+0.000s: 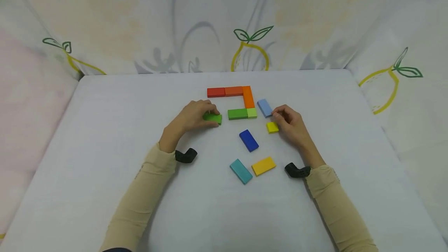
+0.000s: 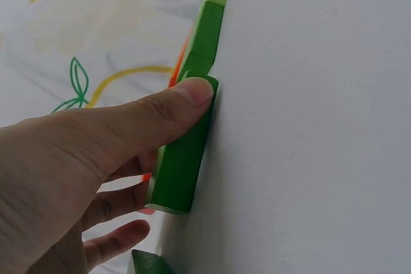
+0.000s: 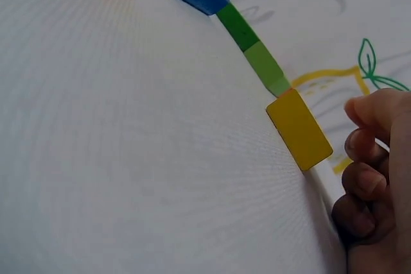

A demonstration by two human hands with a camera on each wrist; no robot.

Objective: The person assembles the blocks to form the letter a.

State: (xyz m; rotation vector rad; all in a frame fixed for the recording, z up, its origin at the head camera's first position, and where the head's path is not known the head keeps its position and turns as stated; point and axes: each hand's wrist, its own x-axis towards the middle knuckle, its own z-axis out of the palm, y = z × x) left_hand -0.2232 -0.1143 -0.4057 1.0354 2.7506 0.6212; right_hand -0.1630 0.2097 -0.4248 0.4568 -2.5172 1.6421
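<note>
My left hand [image 1: 200,116] pinches a green block [image 1: 213,118] that lies flat on the white table [image 1: 105,135]. In the left wrist view the thumb [image 2: 160,110] presses on the green block [image 2: 183,155], with the other fingers behind it. Just right of it lie a darker green block [image 1: 237,114] and a light green block [image 1: 251,112], below an orange block [image 1: 248,97]. My right hand [image 1: 287,121] rests with loosely curled fingers [image 3: 369,181] beside a small yellow block [image 1: 272,127] [image 3: 298,129] and a light blue block [image 1: 265,107]. It holds nothing.
A red block [image 1: 216,92] and an orange-red block [image 1: 233,91] form a row at the back. Loose blocks lie nearer me: dark blue [image 1: 249,140], teal [image 1: 240,171], yellow [image 1: 263,165]. Printed cloth walls [image 1: 224,22] enclose the table on three sides.
</note>
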